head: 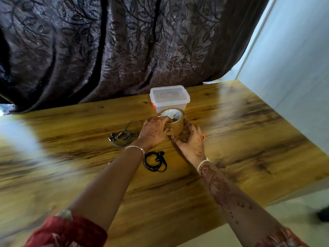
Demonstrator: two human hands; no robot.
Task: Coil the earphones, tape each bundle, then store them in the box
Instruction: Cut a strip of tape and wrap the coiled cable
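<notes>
A brown tape roll (175,122) is held above the wooden table (240,132) between both hands. My left hand (154,131) grips its left side with a finger over the rim. My right hand (191,139) cups its right and lower side. A coiled black earphone bundle (155,161) lies on the table just under my left wrist. A second, grey earphone set (122,135) lies loosely coiled further left. The clear plastic box (169,98) stands shut with its lid on, right behind the tape roll.
A dark leaf-patterned curtain (115,50) hangs behind the table's far edge. A pale wall (293,68) runs along the right side. A small orange object (203,137) peeks out beside my right hand. The floor shows at the lower right.
</notes>
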